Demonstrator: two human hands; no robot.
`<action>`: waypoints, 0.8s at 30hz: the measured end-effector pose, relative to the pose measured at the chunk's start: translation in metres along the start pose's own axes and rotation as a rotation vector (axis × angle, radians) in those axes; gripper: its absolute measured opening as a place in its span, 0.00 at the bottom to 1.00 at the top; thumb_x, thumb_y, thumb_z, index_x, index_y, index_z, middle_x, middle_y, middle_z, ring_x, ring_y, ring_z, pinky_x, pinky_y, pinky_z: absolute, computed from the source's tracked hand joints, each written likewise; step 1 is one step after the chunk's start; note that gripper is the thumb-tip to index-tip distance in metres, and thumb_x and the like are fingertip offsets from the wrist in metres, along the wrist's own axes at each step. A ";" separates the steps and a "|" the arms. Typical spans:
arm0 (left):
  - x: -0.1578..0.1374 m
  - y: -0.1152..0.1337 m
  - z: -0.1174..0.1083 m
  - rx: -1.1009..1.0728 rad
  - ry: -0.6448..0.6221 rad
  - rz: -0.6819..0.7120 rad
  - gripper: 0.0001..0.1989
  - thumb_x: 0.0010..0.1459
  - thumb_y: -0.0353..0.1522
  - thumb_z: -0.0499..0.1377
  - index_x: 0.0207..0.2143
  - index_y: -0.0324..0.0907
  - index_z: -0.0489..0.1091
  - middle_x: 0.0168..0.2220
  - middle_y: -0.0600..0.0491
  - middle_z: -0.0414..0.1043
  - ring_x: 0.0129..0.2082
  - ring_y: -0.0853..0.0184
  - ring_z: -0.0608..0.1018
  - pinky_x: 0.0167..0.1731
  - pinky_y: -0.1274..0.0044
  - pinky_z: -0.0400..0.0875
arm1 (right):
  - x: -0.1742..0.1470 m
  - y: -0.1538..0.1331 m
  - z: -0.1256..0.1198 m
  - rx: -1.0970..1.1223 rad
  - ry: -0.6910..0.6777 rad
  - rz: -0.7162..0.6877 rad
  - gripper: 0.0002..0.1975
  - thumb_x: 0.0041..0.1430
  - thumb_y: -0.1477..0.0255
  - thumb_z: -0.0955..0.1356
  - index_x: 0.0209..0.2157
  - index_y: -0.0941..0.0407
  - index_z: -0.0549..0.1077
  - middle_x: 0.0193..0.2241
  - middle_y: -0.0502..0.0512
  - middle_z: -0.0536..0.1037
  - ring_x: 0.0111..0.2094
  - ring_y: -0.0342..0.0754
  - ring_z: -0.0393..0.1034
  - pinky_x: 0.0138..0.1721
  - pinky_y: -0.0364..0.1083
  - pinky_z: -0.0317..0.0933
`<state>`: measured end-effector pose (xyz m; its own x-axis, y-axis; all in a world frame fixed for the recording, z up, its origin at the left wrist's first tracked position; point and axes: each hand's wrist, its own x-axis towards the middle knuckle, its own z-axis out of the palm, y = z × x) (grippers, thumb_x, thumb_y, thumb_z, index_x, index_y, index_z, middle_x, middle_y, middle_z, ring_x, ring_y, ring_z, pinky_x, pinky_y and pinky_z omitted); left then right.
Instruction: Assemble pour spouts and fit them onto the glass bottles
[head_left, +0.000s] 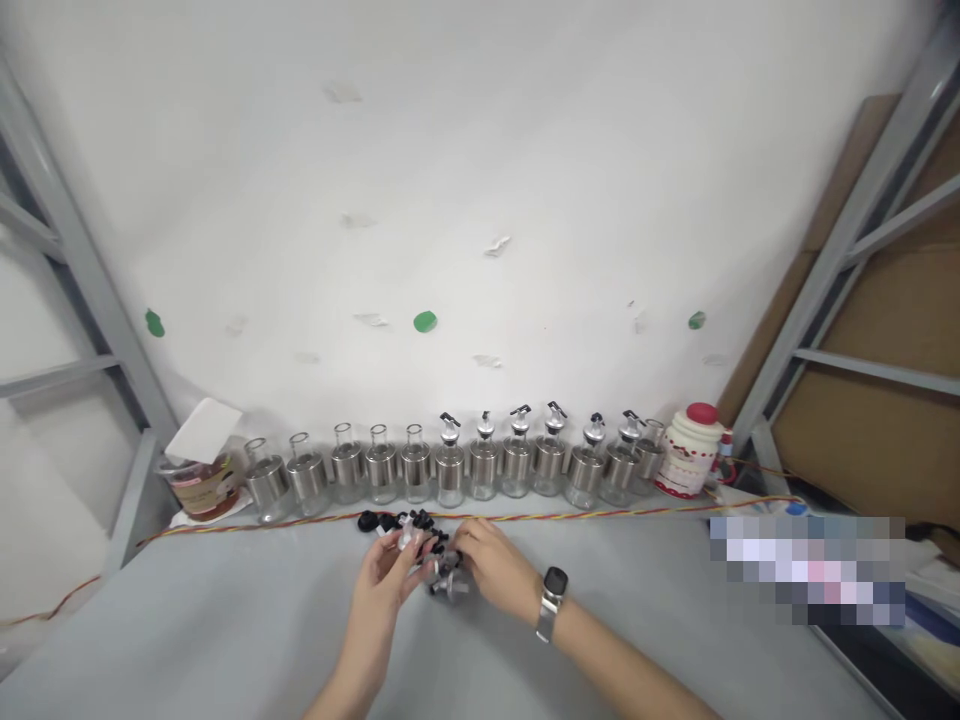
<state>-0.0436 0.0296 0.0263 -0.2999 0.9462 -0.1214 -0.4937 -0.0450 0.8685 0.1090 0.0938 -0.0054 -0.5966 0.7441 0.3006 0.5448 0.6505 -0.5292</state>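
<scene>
My left hand (pixel 384 575) pinches a silver bottle pourer spout (pixel 407 535) between thumb and fingers. Curled at the right side of a small pile of pourer spouts (pixel 448 585), my right hand (pixel 487 560) has its fingertips closed among the black and silver parts; what they grip is hidden. Behind the pile stands a row of glass bottles with steel sleeves. Those on the left, like this open-necked bottle (pixel 382 468), have no spout. Several further right, such as this bottle (pixel 517 458), carry silver spouts with black flip levers.
A red-yellow twisted wire (pixel 300 523) runs across the grey table (pixel 247 620) in front of the bottles. At the left end stands a tub with a brown label (pixel 202 488); at the right, a white jar with a red lid (pixel 686 455). Grey metal posts (pixel 847 250) frame both sides.
</scene>
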 end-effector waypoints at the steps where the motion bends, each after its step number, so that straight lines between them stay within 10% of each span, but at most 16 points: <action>1: 0.000 0.000 -0.001 -0.012 0.011 0.005 0.20 0.41 0.32 0.66 0.37 0.40 0.64 0.34 0.50 0.75 0.37 0.58 0.77 0.39 0.68 0.71 | 0.001 0.001 0.002 0.010 -0.016 0.000 0.13 0.48 0.84 0.62 0.33 0.56 0.71 0.35 0.55 0.70 0.40 0.48 0.61 0.43 0.45 0.54; 12: 0.005 -0.014 -0.010 0.156 -0.034 -0.103 0.18 0.45 0.41 0.60 0.36 0.38 0.69 0.33 0.52 0.70 0.22 0.75 0.72 0.15 0.85 0.56 | -0.020 0.018 -0.001 0.341 0.119 0.237 0.01 0.51 0.75 0.62 0.28 0.57 0.64 0.28 0.54 0.70 0.31 0.48 0.65 0.35 0.48 0.58; 17: -0.002 -0.016 -0.004 0.474 -0.219 -0.062 0.19 0.47 0.45 0.56 0.34 0.39 0.68 0.15 0.60 0.64 0.10 0.80 0.55 0.11 0.85 0.43 | -0.030 0.010 -0.020 0.621 0.127 0.295 0.09 0.51 0.65 0.64 0.27 0.57 0.63 0.22 0.51 0.71 0.25 0.45 0.67 0.28 0.45 0.61; 24: -0.014 -0.028 -0.005 0.749 -0.400 0.168 0.11 0.51 0.39 0.55 0.35 0.42 0.64 0.27 0.55 0.66 0.23 0.71 0.67 0.20 0.81 0.61 | -0.036 -0.012 -0.032 1.121 0.109 0.282 0.14 0.48 0.62 0.68 0.25 0.60 0.68 0.19 0.47 0.66 0.21 0.39 0.58 0.24 0.41 0.53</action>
<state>-0.0296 0.0164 0.0014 0.0589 0.9939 0.0931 0.2419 -0.1047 0.9646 0.1429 0.0647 0.0158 -0.4535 0.8859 0.0978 -0.2096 0.0007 -0.9778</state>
